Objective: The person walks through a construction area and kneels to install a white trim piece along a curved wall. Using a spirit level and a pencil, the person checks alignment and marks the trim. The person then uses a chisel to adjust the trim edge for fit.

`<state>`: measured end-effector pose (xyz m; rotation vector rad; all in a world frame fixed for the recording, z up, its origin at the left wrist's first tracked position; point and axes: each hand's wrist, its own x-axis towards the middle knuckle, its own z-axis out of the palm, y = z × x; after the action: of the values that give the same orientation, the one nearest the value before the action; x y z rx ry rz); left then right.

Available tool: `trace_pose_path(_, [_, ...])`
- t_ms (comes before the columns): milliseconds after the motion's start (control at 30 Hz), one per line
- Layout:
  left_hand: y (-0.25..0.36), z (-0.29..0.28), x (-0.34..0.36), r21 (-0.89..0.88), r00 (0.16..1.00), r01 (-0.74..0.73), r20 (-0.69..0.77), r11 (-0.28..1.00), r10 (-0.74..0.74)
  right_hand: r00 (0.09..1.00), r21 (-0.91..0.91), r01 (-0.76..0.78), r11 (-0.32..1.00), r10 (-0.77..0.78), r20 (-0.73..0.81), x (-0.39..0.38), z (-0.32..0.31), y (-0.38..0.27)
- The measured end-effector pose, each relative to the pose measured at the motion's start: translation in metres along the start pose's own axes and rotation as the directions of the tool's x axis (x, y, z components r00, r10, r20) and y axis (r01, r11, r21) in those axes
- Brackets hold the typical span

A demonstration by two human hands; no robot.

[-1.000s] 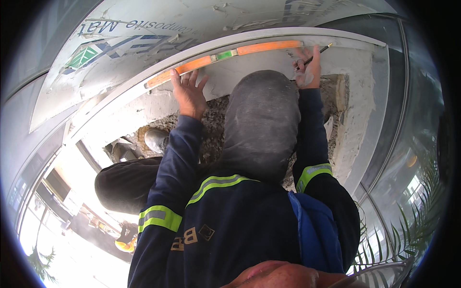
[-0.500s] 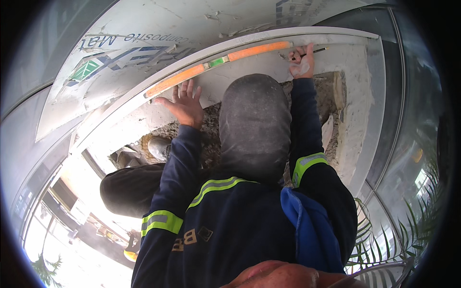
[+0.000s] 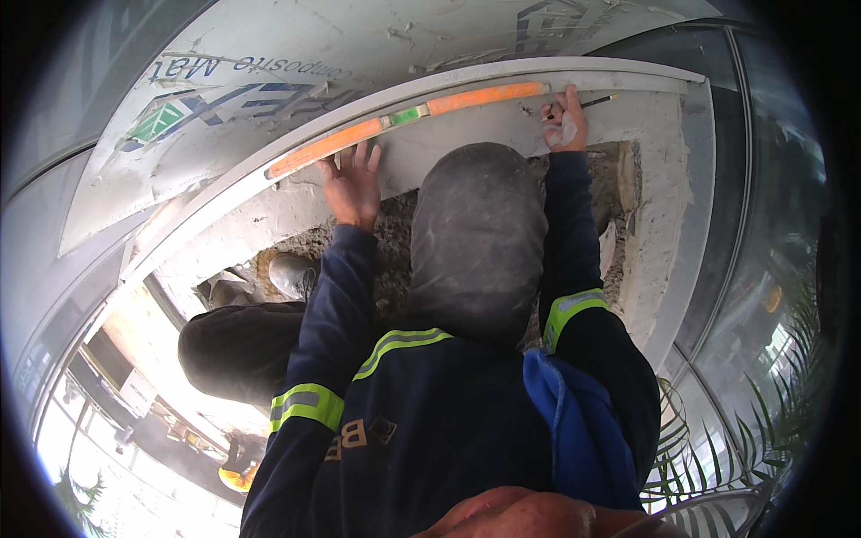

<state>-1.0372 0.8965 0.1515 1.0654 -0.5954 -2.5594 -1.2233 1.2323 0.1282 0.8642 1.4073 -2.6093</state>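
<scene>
An orange spirit level (image 3: 484,95) with a green middle section lies along a long pale, grey-white strip (image 3: 619,65) that bends across the upper part of the view. My left hand (image 3: 352,186) reaches up to the level's left half, palm showing, with its fingers extended and their tips at the lower edge. It grips nothing that I can see. Just past the level's right end is my right hand (image 3: 565,124), dusted with white. A thin dark pencil (image 3: 599,100) sticks out to the right from its curled fingers, while the index finger points up against the strip.
Below the strip, pale slab edges (image 3: 659,260) surround a rough hole with rubble (image 3: 395,242). My knee (image 3: 477,233) rises between my arms. A printed sheet (image 3: 206,134) covers the surface beyond. Glass panels (image 3: 771,179) stand right, with palm leaves (image 3: 717,448) at lower right.
My left hand has moved slightly right along the level, and its thumb no longer stretches out to the left. The right hand keeps the pencil and has barely moved.
</scene>
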Motion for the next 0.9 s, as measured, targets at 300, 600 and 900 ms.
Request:
trace_pose_path(300, [-0.007, 0.015, 0.007, -0.080, 0.990, -0.014, 0.138, 0.997, 0.025, 1.000, 0.002, -0.020, 1.000, 0.020, 0.011, -0.001, 0.002, -0.004])
trace_pose_path(600, [-0.010, 0.014, 0.008, -0.102, 0.989, -0.024, 0.144, 0.995, 0.038, 0.999, 0.002, -0.035, 0.999, 0.035, 0.023, -0.005, 0.007, -0.008])
trace_pose_path(900, [-0.010, 0.011, 0.007, -0.104, 0.991, -0.014, 0.134, 0.995, 0.028, 1.000, -0.018, -0.022, 1.000, 0.022, -0.003, -0.004, 0.003, -0.008])
